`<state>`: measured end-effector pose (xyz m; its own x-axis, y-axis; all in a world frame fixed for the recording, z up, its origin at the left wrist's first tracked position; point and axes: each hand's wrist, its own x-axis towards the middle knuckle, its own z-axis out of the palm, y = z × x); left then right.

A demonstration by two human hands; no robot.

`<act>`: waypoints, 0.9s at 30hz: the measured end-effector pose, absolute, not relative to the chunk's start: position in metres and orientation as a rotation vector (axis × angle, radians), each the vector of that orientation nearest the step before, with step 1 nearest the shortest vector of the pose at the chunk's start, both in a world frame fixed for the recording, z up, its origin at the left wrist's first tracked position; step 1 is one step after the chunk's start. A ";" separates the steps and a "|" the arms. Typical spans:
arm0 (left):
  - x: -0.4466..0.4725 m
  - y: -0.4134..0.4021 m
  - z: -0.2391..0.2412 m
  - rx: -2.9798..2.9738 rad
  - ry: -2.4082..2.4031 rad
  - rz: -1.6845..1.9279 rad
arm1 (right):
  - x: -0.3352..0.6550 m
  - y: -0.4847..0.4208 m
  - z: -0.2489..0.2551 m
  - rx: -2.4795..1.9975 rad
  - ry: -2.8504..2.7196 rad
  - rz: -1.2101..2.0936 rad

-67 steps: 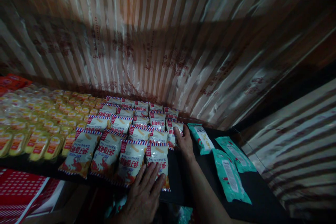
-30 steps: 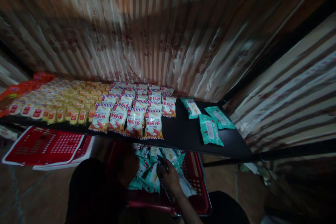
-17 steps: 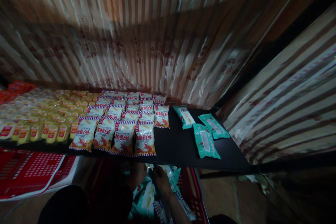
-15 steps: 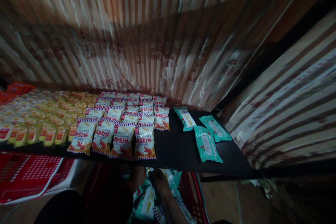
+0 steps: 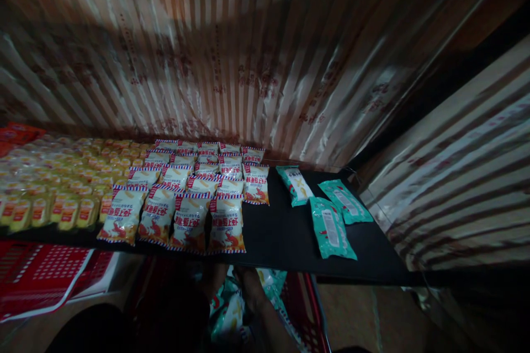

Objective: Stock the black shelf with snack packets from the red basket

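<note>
Below the front edge of the black shelf point(image 5: 281, 242), both hands of the person are down in a red plastic basket point(image 5: 317, 309). The left hand point(image 5: 215, 278) and the right hand point(image 5: 248, 284) are close beside each other, but with a narrow gap between them. Their fingers are in deep shadow, partly under the shelf edge, so I cannot tell if either hand is clamped on something.

Around them lie teal snack bags in the basket. One labelled teal bag point(image 5: 234, 311) shows between the forearms; its long axis runs roughly from the shelf toward the person, a little slanted, and its printed panel faces up.

On the shelf, at its right part, three more of such bags lie flat. The back-left bag point(image 5: 295, 185) has its white front panel upward, and its long axis slants from far left to near right. The front bag point(image 5: 333, 229) slants the same way, less steeply turned, with its pale text label up. The right bag point(image 5: 345, 201) is turned more sideways and touches the front one.

To their left stand rows of shrimp-flavour snack bags point(image 5: 226, 226), then wrapped yellow cakes point(image 5: 68, 212).
</note>
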<state>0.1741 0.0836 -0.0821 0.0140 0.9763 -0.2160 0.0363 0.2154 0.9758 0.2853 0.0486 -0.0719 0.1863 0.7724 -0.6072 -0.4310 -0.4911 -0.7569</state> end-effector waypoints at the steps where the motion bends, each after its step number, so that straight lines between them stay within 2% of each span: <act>1: 0.174 0.079 -0.080 1.150 1.304 0.938 | 0.286 0.048 -0.070 -1.454 -0.316 1.511; 4: 0.177 0.064 -0.069 1.409 1.371 0.750 | 0.289 0.047 -0.064 -1.435 -0.225 1.495; 13: 0.189 0.011 -0.033 2.237 1.568 0.516 | 0.308 0.015 -0.045 -1.376 -0.018 1.475; 22: 0.204 -0.034 0.009 2.306 1.451 0.573 | 0.320 -0.044 -0.012 -1.313 -0.047 1.456; 27: 0.205 -0.052 0.021 2.183 1.492 0.718 | 0.312 -0.060 0.016 -1.277 -0.112 1.435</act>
<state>0.2054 -0.0523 0.0208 0.2990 0.9356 0.1879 0.7306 -0.3511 0.5856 0.3123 -0.0604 0.0159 0.2465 0.7519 -0.6115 -0.6475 -0.3418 -0.6812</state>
